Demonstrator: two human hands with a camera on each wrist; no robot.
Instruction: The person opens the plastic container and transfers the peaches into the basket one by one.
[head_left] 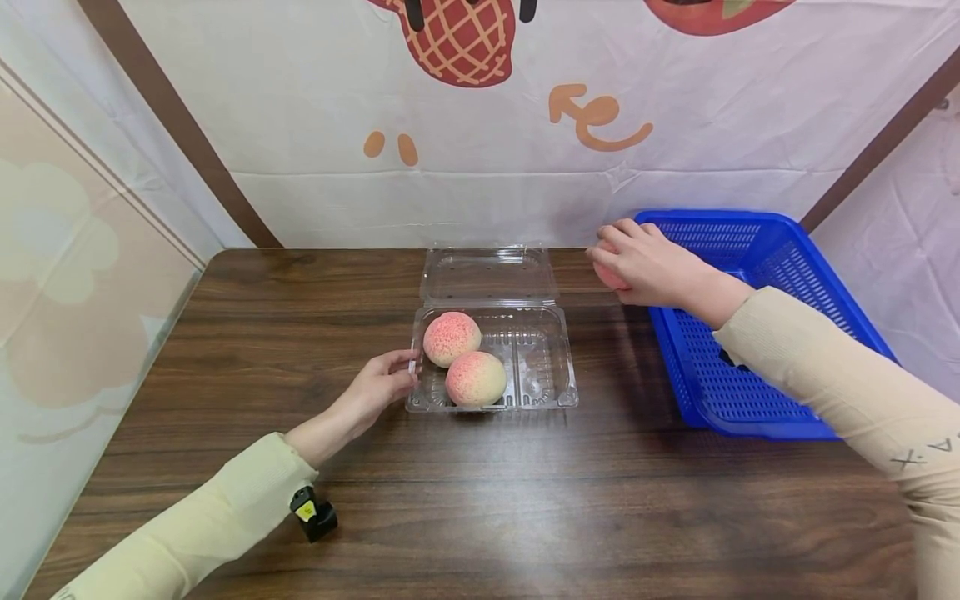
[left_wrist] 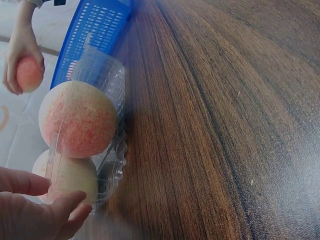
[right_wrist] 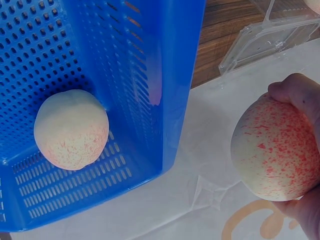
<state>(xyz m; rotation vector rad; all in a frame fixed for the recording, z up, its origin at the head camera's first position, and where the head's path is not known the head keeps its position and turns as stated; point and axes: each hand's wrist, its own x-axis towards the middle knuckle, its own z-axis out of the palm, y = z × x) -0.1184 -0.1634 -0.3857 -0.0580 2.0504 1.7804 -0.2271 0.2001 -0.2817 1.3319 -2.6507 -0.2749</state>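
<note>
My right hand (head_left: 637,262) grips a pink-and-cream peach (right_wrist: 272,150), held in the air beyond the table's back edge, just left of the blue basket (head_left: 675,367). Another peach (right_wrist: 72,130) lies in the basket; in the head view my arm covers it. Two peaches, one farther back (head_left: 452,337) and one nearer (head_left: 476,379), sit in the left part of a clear plastic clamshell container (head_left: 536,358). Its lid (head_left: 487,275) lies folded back. My left hand (head_left: 375,383) touches the container's left rim, thumb and fingers apart.
The wooden table (head_left: 525,500) runs up to a printed cloth backdrop (head_left: 300,100). A small black device with a yellow label (head_left: 311,512) is at my left sleeve. The basket's tall perforated walls rise on the right.
</note>
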